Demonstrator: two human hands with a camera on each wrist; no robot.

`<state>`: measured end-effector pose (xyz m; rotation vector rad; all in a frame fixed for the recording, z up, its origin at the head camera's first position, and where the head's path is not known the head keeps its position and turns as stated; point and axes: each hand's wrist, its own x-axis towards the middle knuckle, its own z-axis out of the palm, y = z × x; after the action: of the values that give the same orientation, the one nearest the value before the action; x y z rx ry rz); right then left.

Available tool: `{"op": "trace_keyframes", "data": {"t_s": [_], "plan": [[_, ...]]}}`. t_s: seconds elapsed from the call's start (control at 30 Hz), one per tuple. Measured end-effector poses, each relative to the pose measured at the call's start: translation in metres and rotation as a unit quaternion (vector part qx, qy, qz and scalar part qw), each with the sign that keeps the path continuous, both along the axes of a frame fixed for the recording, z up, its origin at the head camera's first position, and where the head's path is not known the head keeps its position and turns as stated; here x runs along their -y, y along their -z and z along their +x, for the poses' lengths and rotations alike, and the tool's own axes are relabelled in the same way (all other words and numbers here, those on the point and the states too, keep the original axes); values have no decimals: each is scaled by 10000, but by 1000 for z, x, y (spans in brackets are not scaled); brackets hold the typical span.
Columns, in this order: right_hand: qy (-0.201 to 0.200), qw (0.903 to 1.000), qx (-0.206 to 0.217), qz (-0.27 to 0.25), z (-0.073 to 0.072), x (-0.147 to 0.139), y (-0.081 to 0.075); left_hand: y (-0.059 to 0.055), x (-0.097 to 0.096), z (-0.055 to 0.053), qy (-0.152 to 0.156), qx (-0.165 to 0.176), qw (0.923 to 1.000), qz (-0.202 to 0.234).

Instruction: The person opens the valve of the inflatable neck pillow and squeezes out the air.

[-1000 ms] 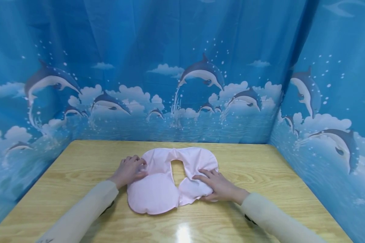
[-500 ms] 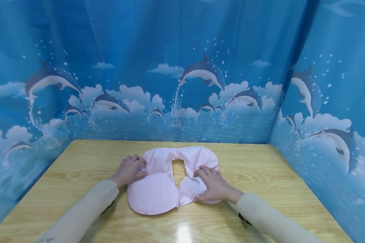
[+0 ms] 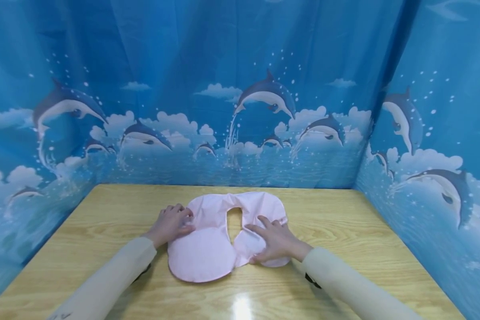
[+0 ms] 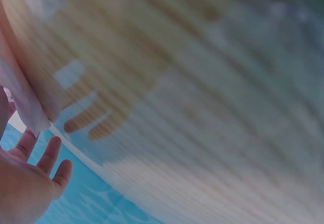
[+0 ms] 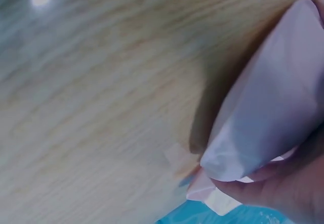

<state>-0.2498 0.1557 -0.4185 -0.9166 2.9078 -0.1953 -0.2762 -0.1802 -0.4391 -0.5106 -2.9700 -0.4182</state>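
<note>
A pink cloth bib (image 3: 202, 255) with rounded lobes and a long central opening lies flat on the table in the head view. My left hand (image 3: 170, 224) is at its left edge, fingers bent, and pinches a bit of the cloth. In the left wrist view the left hand (image 4: 30, 178) has cloth at its index finger while the other fingers spread apart. My right hand (image 3: 276, 242) rests on the lower right lobe with fingers spread. In the right wrist view, the right hand (image 5: 283, 186) touches the bib's edge (image 5: 268, 107), which stands slightly raised.
The wood-grain table (image 3: 344, 231) extends around the bib on all sides. Blue curtains (image 3: 184, 66) printed with dolphins and clouds enclose the back and both sides. Light-coloured sleeves (image 3: 112, 275) cover both forearms.
My right hand has slid leftward over the lower right lobe, and its fingers have spread wider. More of the outer right edge shows now. The left hand stays where it was.
</note>
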Motion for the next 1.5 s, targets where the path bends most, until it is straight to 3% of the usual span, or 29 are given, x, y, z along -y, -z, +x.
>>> {"op": "trace_keyframes", "data": {"t_s": [0.57, 1.07, 1.5], "plan": [[268, 9963, -401, -717, 13, 14, 12, 1, 1, 1, 45, -71, 10000, 41], [740, 9885, -104, -1312, 19, 25, 8, -1, 0, 2, 27, -36, 10000, 65], [1239, 9863, -186, -1072, 24, 48, 7, -1, -1, 2, -11, -12, 10000, 58]]}}
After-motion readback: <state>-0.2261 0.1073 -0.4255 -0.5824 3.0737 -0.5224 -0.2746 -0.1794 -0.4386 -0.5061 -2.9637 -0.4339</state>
